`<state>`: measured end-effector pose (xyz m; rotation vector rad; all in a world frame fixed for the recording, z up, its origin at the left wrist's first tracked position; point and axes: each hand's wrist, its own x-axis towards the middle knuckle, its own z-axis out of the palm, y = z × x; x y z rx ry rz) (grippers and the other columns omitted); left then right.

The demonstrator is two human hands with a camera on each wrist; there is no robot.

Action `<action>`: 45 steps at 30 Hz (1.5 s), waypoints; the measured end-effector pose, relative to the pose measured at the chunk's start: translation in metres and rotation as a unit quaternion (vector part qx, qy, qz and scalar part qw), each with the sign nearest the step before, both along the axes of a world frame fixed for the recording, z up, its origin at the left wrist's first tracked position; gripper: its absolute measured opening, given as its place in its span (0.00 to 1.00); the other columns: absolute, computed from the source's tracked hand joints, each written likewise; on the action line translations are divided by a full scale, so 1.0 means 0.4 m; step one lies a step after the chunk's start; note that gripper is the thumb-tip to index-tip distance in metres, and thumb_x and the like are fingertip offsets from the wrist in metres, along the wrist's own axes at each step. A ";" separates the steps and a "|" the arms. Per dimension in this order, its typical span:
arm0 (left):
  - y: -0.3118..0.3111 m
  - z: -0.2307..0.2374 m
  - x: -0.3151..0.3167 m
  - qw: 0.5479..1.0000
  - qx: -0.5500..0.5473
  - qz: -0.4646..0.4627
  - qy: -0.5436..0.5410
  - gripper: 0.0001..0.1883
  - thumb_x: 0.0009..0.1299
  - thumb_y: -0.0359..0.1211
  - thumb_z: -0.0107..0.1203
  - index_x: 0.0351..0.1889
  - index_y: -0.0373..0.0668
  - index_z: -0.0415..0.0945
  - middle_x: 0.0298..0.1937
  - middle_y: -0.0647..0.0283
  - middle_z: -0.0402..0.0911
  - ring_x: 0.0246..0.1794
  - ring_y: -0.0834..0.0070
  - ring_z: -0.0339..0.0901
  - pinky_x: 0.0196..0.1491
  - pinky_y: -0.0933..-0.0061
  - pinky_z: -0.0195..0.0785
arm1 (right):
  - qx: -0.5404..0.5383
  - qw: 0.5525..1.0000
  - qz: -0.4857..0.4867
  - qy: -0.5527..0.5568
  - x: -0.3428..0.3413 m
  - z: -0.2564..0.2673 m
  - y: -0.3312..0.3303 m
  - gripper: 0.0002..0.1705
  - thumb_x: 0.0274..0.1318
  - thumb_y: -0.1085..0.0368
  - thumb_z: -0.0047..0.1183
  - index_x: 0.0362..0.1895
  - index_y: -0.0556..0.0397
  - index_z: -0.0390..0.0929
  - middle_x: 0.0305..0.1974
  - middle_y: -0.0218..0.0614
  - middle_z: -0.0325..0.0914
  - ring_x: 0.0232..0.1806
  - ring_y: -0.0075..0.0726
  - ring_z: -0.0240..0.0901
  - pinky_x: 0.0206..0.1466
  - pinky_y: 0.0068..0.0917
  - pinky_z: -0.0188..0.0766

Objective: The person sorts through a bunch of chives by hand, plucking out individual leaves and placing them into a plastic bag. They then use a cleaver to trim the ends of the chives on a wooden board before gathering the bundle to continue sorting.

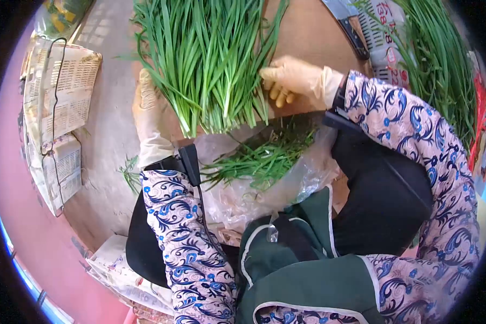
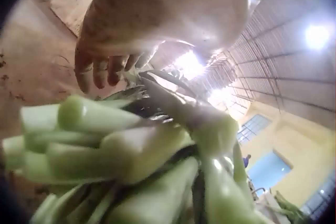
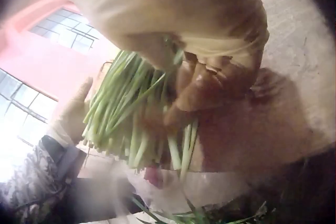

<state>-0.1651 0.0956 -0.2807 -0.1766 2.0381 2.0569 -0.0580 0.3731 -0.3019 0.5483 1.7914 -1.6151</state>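
Note:
A thick bundle of garlic chives [image 1: 216, 65] lies on a brown board [image 1: 302, 38], its pale cut ends towards the person. My left hand [image 1: 144, 105], in a cream glove, stands along the bundle's left side with its fingers extended. In the left wrist view, the stalk ends [image 2: 105, 140] fill the space close below that hand. At the bundle's right edge, my gloved right hand [image 1: 291, 81] has its fingers curled and pinches a few outer stalks. The right wrist view shows those curled fingers [image 3: 205, 85] beside the stalks [image 3: 131, 108]; part of the pinch is hidden.
Loose green trimmings [image 1: 264, 156] lie in a clear plastic bag [image 1: 227, 200] between the knees. A knife [image 1: 355, 38] lies at the board's right edge, near a white crate [image 1: 380, 40]. More chives [image 1: 443, 65] are piled at far right. A paper-lined crate [image 1: 59, 92] stands left.

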 end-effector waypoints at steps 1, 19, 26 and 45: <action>0.023 0.026 -0.003 0.996 -0.039 0.067 -0.050 0.25 0.72 0.56 0.52 0.45 0.42 0.77 0.37 0.67 0.80 0.29 0.83 0.71 0.29 0.84 0.61 | 0.015 1.000 0.025 0.002 -0.002 0.013 -0.001 0.23 0.67 0.53 0.43 0.46 0.63 0.76 0.32 0.52 0.80 0.25 0.42 0.79 0.23 0.29 0.74; -0.034 -0.048 0.023 0.995 0.059 0.012 -0.079 0.24 0.76 0.50 0.48 0.57 0.40 0.73 0.52 0.61 0.79 0.49 0.73 0.75 0.51 0.70 0.68 | 0.061 0.990 0.128 0.006 -0.001 0.032 0.016 0.23 0.67 0.46 0.46 0.40 0.54 0.78 0.29 0.31 0.77 0.24 0.25 0.72 0.26 0.23 0.69; 0.010 -0.003 0.065 0.990 0.127 0.055 -0.034 0.17 0.73 0.28 0.53 0.59 0.38 0.73 0.50 0.59 0.81 0.47 0.73 0.80 0.48 0.73 0.75 | 0.031 0.953 0.054 0.296 -0.038 0.156 -0.128 0.15 0.60 0.56 0.52 0.39 0.55 0.80 0.21 0.34 0.77 0.18 0.29 0.73 0.23 0.28 0.72; 0.121 -0.002 0.129 0.989 -0.036 -0.045 0.139 0.38 0.67 0.23 0.60 0.74 0.41 0.53 0.67 0.58 0.66 0.62 0.70 0.68 0.64 0.71 0.63 | -0.019 0.984 0.047 0.171 -0.037 0.165 -0.070 0.10 0.62 0.63 0.51 0.40 0.54 0.80 0.24 0.31 0.77 0.19 0.21 0.69 0.24 0.19 0.68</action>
